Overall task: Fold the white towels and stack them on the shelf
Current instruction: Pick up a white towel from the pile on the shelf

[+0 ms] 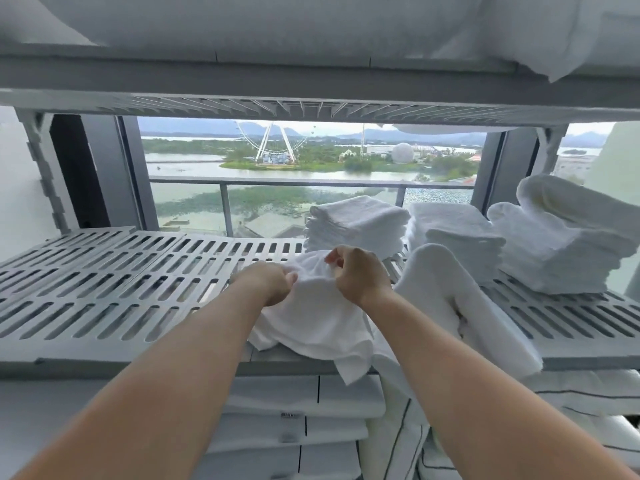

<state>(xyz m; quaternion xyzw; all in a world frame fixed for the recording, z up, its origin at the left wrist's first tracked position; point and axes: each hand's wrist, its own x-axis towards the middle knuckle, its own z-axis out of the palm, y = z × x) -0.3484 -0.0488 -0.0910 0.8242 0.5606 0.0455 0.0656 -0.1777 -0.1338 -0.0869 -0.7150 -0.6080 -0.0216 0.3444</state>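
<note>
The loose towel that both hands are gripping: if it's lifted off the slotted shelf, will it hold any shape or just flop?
Probably flops: the loose towel lies crumpled, bunching where the left hand and right hand pinch it. One corner already droops over the slotted shelf front edge, so it likely drapes and trails when raised. It looks thin, so probably light.

The grey slotted plastic shelf lies bare across the frame's left half; stacks of folded white towels crowd its right half.
</note>
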